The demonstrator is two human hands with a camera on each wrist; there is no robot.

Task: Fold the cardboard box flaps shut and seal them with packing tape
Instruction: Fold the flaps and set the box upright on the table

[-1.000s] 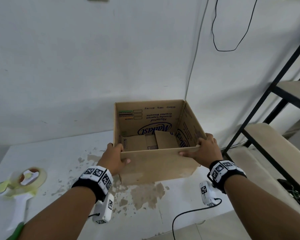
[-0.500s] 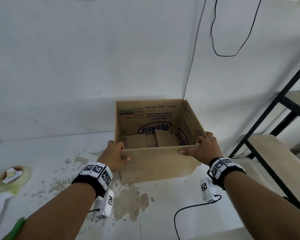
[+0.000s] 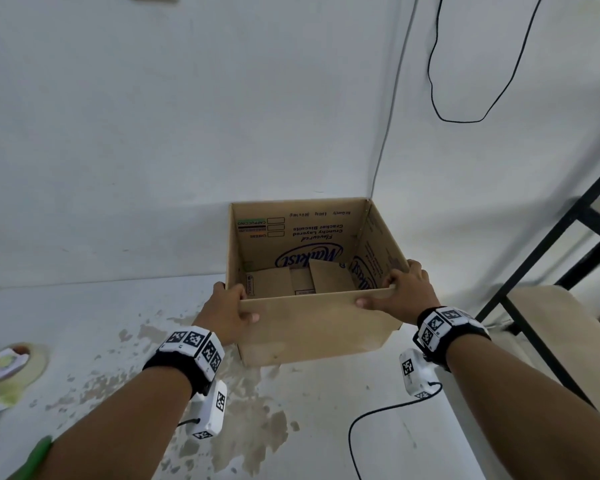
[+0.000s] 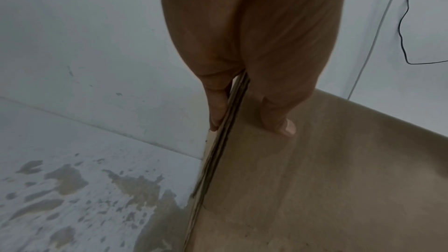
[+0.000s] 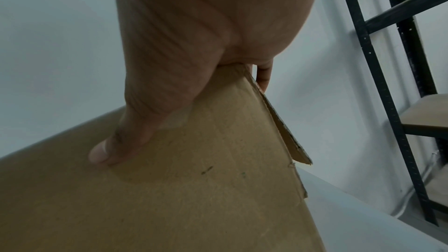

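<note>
My head camera looks down at the box (image 3: 312, 327). My wrist cameras sit very close, sharing its near wall.

Stained white table (image 3: 118, 341); black shelf frame (image 3: 548, 244) — dangling cable (image 3: 440, 112)

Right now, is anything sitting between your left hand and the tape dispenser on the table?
Nothing visible does. The left hand grips the cardboard box at its near-left corner; the tape dispenser lies far left on the table, with only bare stained tabletop between.
</note>
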